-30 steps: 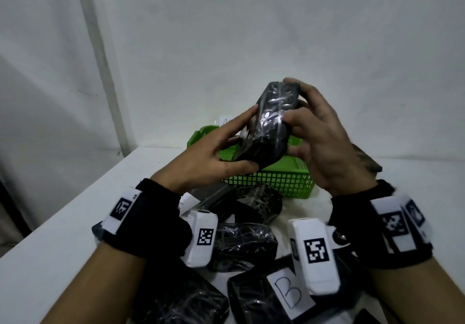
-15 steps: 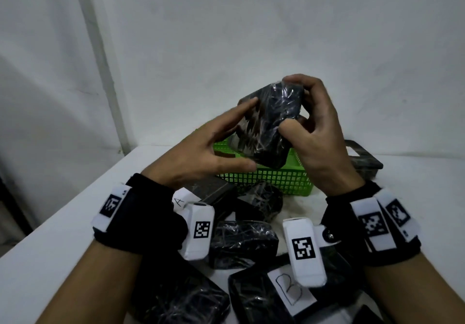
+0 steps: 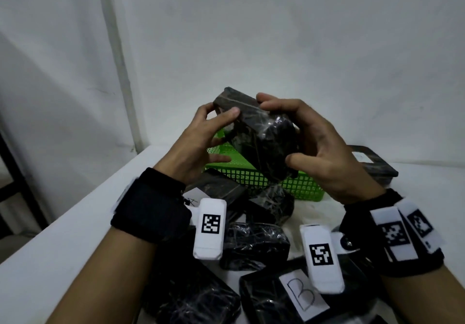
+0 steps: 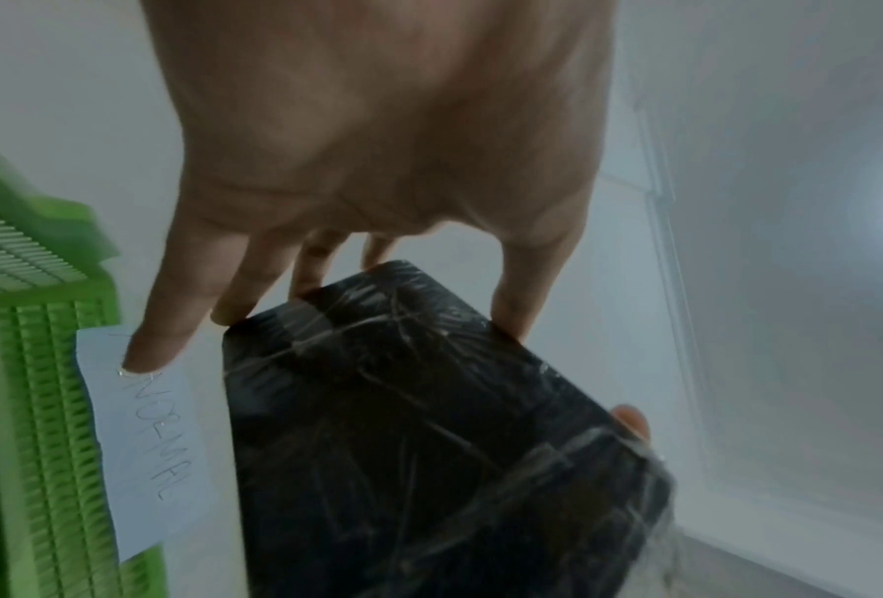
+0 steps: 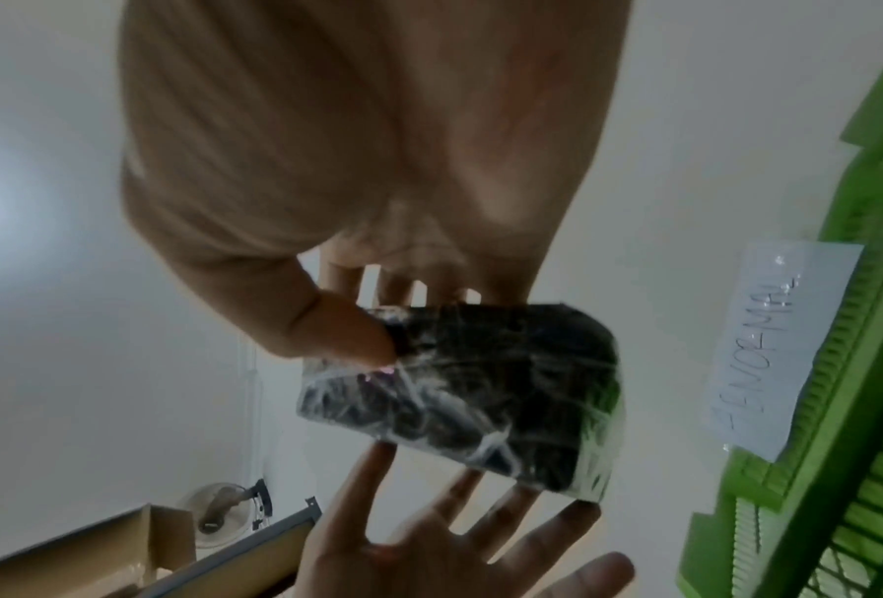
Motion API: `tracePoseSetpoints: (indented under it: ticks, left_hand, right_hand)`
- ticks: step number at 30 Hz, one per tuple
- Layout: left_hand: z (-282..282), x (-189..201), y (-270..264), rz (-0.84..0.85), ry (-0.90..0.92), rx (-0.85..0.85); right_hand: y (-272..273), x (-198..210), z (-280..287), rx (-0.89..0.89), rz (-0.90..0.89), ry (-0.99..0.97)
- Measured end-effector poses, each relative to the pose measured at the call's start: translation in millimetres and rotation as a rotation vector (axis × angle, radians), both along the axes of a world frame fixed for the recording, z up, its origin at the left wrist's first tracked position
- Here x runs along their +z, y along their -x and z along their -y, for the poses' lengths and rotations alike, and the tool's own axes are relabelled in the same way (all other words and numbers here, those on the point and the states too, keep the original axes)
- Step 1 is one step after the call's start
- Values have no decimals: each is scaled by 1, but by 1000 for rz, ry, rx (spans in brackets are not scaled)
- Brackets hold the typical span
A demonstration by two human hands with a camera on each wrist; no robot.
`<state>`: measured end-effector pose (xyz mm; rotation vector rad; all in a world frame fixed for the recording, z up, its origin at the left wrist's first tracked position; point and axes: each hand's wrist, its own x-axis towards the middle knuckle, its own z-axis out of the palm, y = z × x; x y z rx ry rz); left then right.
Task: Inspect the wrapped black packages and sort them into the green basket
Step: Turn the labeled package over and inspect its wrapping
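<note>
We see a wrapped black package (image 3: 261, 142) held up off the counter (image 3: 63, 248), close by the green basket (image 3: 297, 185) at the far side. The right hand (image 3: 322, 155) grips its right end, fingers (image 3: 269, 99) and thumb curled round it; the left hand (image 3: 196, 145) props the left end with spread, nearly straight fingers. More wrapped packages (image 3: 254, 245) lie on the near counter, one labelled B.

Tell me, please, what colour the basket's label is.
White with dark handwriting; the label shows best in the right wrist view.
</note>
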<state>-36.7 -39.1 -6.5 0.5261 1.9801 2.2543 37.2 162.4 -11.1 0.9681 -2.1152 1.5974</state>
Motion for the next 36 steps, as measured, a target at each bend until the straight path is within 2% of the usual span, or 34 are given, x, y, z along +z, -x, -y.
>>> tracePoseSetpoints:
  ticks: [4, 7, 12, 16, 19, 22, 27, 32, 36]
  left_hand:
    - [-4, 0, -2, -173, -45, 89]
    - [-5, 0, -3, -292, -53, 111]
    - [2, -1, -1, -322, -70, 138]
    - [1, 2, 1, -303, -19, 86]
    - [-12, 18, 3, -260, -36, 38]
    - [-36, 37, 8, -148, -52, -39]
    - [-109, 52, 2, -189, 369, -148]
    - [-206, 39, 6, -324, 574, -160]
    - [-277, 16, 6, -492, 736, -284]
  right_hand:
    - [6, -5, -3, -204, 46, -266]
    - [10, -11, 0, -222, 65, -374]
    - [11, -10, 2, -217, 32, -374]
    - [7, -2, -9, -214, 48, -356]
    - [3, 5, -21, -264, -7, -249]
    - [-6, 15, -38, -336, -54, -60]
    - [-26, 25, -88, -540, -130, -74]
    - [-47, 13, -174, -801, -38, -187]
    - [-50, -8, -244, -1039, 82, -305]
